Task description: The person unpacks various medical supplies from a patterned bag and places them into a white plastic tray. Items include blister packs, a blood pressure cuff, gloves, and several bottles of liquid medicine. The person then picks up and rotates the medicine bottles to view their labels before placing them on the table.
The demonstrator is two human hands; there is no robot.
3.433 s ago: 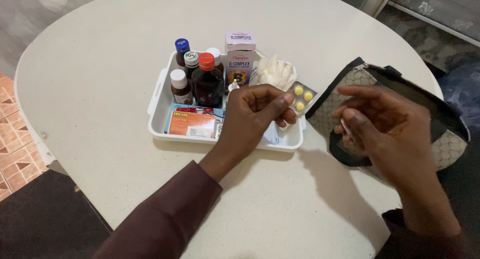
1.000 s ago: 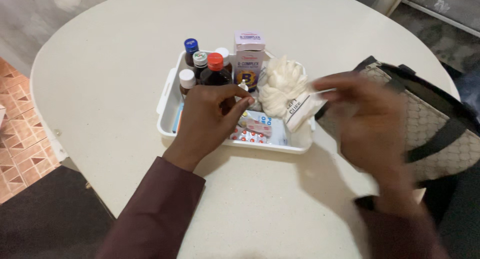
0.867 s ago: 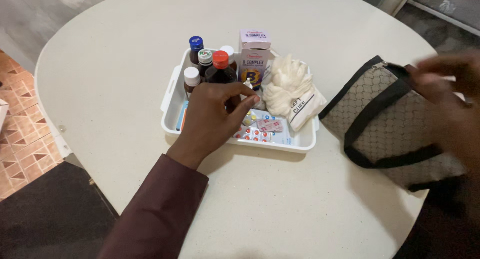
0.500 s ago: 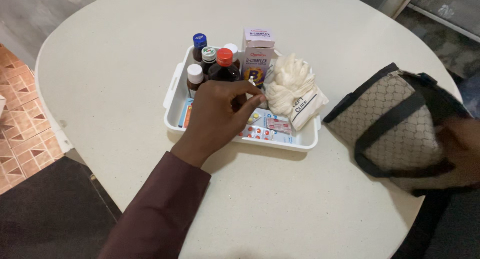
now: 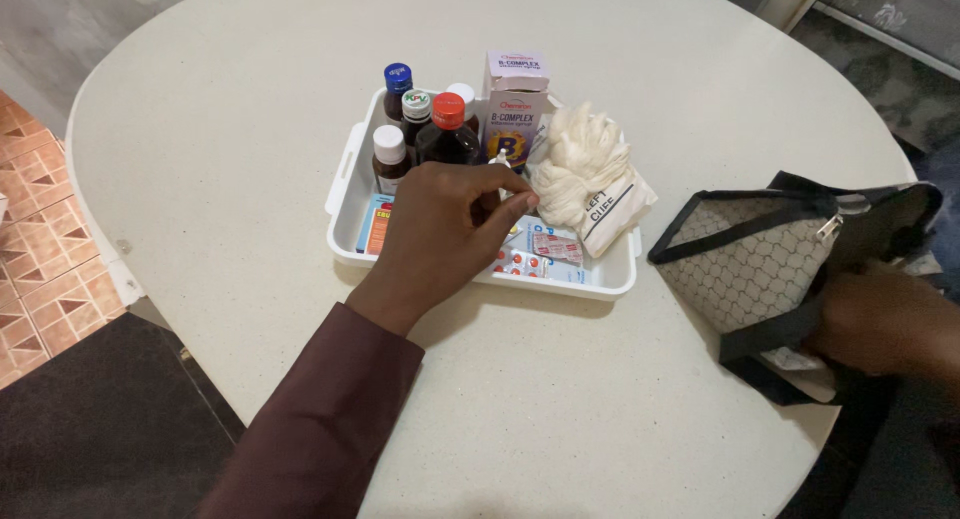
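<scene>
Head view: the left hand (image 5: 440,234) hovers over the white tray (image 5: 345,184), fingertips pinched at a small dropper bottle (image 5: 500,161) among the syrup bottles (image 5: 445,129). The right hand (image 5: 880,319) grips the patterned bag (image 5: 760,269) at the table's (image 5: 200,129) right edge. Bare tabletop lies left of, behind and in front of the tray.

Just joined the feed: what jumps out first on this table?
A white tray packed with dark medicine bottles, an upright box, pill strips and a white bundle of gloves sits mid-table. The left hand rests over its middle, fingertips pinched by a small dropper bottle. At the right edge, the right hand grips a patterned bag.
</scene>
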